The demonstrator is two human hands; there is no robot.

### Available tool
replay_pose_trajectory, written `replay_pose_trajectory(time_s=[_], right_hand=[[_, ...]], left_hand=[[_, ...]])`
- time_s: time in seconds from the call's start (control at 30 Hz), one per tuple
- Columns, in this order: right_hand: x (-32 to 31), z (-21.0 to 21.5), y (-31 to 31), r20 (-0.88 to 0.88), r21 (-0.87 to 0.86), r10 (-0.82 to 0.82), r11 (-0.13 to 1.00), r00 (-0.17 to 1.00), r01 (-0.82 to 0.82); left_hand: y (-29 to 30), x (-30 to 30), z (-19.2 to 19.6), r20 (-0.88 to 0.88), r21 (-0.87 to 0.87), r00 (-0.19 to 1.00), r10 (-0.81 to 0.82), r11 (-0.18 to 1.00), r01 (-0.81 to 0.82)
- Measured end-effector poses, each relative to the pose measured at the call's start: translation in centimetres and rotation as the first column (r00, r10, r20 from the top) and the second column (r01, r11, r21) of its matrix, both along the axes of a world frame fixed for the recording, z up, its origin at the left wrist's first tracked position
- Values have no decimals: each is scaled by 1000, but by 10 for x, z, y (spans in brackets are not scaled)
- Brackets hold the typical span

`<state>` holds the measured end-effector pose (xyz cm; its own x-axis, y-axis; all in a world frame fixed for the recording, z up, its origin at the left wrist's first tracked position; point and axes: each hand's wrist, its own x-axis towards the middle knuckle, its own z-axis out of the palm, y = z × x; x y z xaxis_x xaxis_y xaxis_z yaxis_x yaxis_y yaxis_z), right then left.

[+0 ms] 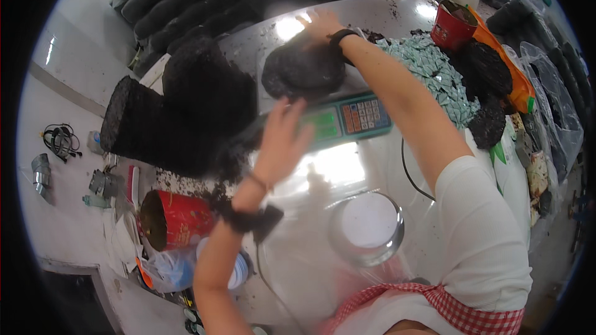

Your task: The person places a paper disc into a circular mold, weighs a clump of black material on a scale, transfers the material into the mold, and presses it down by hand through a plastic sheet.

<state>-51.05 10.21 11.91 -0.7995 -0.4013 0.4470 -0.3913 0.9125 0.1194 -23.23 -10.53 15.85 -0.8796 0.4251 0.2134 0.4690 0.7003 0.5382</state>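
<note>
A dark rounded packet point(303, 71), wrapped in what looks like shiny plastic, lies on the pan of a green digital scale point(386, 119). The scale has a lit green display and a keypad. My right hand point(321, 26) reaches to the packet's far side, its fingers stretched out toward the left. On the near side, my left hand point(282, 142) is blurred by motion, with fingers apart in front of the packet and partly over the scale's display. Neither hand appears to hold anything. A large dark pile of crumbly, soil-like material point(186, 118) stands just left of the scale.
Many small green sachets point(428, 71) lie heaped at the right, beside a red can point(454, 25). A round clear container with a white disc point(370, 220) sits nearer me. Another red can point(177, 219) lies tipped at left. Stacked black bags point(186, 9) line the back.
</note>
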Motion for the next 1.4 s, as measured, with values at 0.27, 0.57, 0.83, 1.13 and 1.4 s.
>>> replay_pose_trajectory(time_s=[0.27, 0.57, 0.83, 1.13, 1.4], right_hand=[[-1, 9, -7, 359, -112, 176, 983, 917, -145], [-16, -66, 37, 344, -417, -4, 895, 939, 156], [28, -15, 12, 470, -514, 332, 856, 818, -53], [113, 62, 97, 92, -361, 243, 912, 966, -195], [280, 115, 334, 410, 146, -362, 932, 837, 332]], left_hand=[[58, -207, -81, -254, 116, 942, 221, 973, -198], [104, -197, -76, -362, -290, 914, 185, 909, -299], [62, -196, -91, -357, -387, 908, 218, 851, -356], [40, -219, -71, -478, -427, 878, 28, 866, -260], [-19, -152, 20, -584, -63, 796, -160, 986, 152]])
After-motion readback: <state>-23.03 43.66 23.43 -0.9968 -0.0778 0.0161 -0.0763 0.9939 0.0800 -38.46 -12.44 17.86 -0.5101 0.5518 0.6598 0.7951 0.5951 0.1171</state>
